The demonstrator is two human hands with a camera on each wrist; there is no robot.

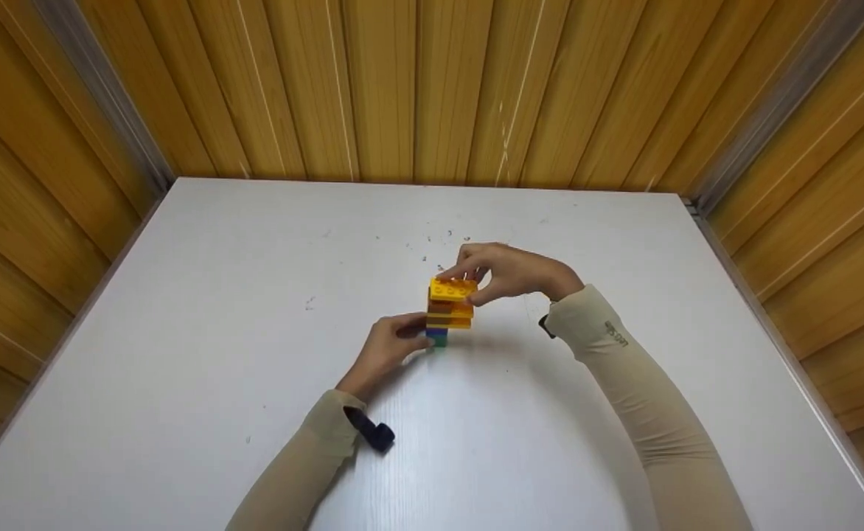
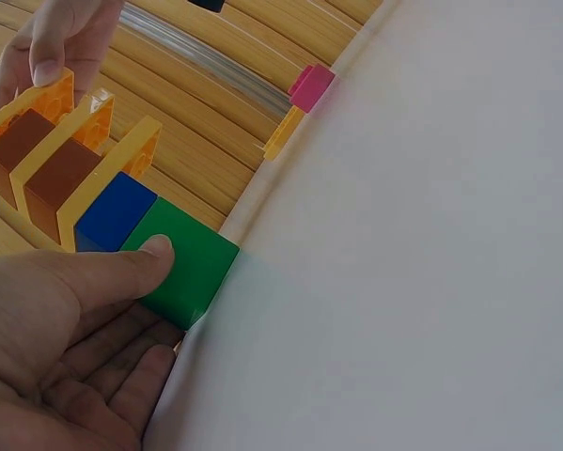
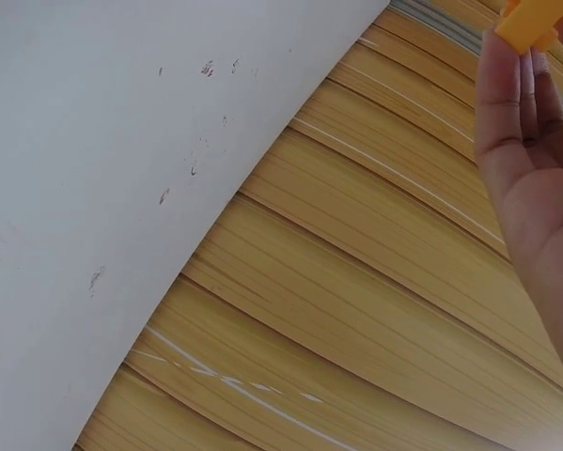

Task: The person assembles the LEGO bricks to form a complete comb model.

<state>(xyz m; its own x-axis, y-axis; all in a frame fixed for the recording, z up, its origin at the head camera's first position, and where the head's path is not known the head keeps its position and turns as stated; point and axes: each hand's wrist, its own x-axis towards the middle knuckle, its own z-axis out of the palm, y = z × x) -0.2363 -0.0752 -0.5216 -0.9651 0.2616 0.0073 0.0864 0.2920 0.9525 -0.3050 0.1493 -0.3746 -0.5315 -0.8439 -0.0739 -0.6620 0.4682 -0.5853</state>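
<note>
A tower of toy building bricks stands on the white table. At its base is a green brick (image 2: 192,263), with a blue brick (image 2: 117,211) above it. Higher up, brown bricks (image 2: 62,183) alternate with thin yellow plates that jut out to one side. My left hand (image 1: 390,343) holds the green brick low down, its thumb flat against one face. At the top, my right hand (image 1: 506,269) pinches the uppermost yellow plate (image 1: 450,288) between thumb and fingers. In the right wrist view, that yellow plate is partly cut off by the frame corner.
A pink brick (image 2: 311,87) and a yellow piece (image 2: 283,133) lie on the table in the left wrist view. Small dark marks (image 3: 208,69) spot the white table (image 1: 181,295). Wood-look panels (image 1: 380,88) enclose the back and sides.
</note>
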